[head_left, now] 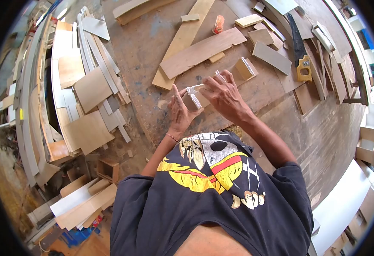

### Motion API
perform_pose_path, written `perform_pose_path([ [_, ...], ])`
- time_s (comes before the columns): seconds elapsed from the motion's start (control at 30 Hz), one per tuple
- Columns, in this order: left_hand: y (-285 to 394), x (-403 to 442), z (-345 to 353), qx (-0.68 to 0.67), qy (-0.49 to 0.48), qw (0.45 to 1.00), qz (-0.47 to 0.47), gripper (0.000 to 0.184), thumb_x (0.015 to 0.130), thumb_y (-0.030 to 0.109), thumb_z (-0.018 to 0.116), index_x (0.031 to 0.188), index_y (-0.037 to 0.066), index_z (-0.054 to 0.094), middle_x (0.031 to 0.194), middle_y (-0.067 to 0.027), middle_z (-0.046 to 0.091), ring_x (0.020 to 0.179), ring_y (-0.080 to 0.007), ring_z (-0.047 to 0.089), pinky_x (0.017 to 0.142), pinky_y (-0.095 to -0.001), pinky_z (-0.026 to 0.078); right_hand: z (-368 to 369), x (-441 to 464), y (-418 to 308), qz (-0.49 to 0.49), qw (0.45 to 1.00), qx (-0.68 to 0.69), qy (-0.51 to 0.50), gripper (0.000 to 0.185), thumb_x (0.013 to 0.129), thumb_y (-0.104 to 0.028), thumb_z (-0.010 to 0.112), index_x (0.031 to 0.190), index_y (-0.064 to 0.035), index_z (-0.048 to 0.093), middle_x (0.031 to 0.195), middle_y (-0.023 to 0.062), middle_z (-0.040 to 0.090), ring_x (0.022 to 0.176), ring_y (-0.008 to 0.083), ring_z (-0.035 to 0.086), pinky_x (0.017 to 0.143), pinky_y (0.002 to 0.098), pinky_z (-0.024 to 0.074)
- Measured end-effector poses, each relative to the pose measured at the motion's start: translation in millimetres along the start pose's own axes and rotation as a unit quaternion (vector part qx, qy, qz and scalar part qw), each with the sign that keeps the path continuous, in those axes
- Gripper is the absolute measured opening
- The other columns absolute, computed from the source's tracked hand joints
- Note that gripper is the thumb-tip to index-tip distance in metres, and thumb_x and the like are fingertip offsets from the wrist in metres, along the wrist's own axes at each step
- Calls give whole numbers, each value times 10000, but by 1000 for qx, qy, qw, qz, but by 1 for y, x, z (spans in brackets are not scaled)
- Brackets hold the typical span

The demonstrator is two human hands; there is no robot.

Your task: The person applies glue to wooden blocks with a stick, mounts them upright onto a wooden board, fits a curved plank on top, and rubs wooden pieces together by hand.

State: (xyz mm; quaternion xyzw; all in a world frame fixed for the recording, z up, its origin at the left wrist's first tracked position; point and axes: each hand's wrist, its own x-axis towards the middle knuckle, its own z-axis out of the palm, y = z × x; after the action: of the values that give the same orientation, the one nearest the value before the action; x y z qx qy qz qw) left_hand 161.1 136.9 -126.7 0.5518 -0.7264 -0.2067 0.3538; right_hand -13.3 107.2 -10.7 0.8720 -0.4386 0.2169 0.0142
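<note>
The left hand (181,112) pinches a white-edged block (190,103), the right hand (222,91) a thin pale piece (199,87), with a board (202,52) lying far and a handsaw (299,49) far right.

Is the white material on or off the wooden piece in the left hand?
On: an uneven white strip shows along the edge of the wooden piece in the left hand. Wet or dry, cannot tell.

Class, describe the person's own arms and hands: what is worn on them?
Both hands, left and right, are without gloves. A thin reddish bracelet circles the left wrist; none shows on the right. Short, dark sleeves cover the upper arms, leaving the forearms uncovered.
</note>
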Motion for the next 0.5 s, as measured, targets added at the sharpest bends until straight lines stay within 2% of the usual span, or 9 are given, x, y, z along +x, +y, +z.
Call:
perform_pose_path([
  [0.1, -1, -1, 0, -3, 3, 1000, -1, 1301, 569, 257, 862, 1439, -60, -52, 1262, -100, 510, 1117, -278, 491, 962, -430, 316, -9, 14, 4, -69, 996, 12, -58, 181, 721, -82, 602, 885, -92, 676, 966, 36, 582, 965, 170, 552, 987, 425, 344],
  [0.17, -2, -1, 1, -6, 3, 1000, -3, 1302, 568, 258, 862, 1438, -59, -52, 1264, -101, 508, 1117, -281, 491, 963, -434, 315, -10, 18, 4, -120, 987, 38, -99, 136, 688, -88, 606, 811, -65, 658, 914, 35, 565, 937, 167, 545, 990, 407, 359],
  [0.3, -4, -1, 3, 1, -1, 1000, -7, 1301, 572, 280, 861, 1437, -60, -49, 1261, -106, 508, 1118, -287, 491, 959, -436, 324, -7, 26, 2, -161, 981, 30, -105, 82, 652, -100, 612, 722, -60, 626, 846, 34, 529, 878, 170, 535, 979, 382, 375],
  [0.37, -3, -2, 3, 2, -4, 1000, -9, 1301, 574, 287, 861, 1437, -61, -48, 1259, -108, 508, 1118, -289, 491, 957, -436, 328, -7, 30, 0, -188, 979, -14, -81, 38, 653, -124, 649, 626, -115, 675, 826, -6, 587, 856, 152, 559, 917, 331, 369],
  [0.5, -2, -1, 2, 14, 4, 1000, 1, 1302, 574, 288, 862, 1436, -64, -48, 1255, -106, 509, 1113, -289, 493, 955, -433, 332, -11, 32, 0, -189, 976, -6, -105, 50, 659, -116, 652, 613, -118, 671, 830, -6, 590, 856, 152, 561, 924, 337, 366],
])
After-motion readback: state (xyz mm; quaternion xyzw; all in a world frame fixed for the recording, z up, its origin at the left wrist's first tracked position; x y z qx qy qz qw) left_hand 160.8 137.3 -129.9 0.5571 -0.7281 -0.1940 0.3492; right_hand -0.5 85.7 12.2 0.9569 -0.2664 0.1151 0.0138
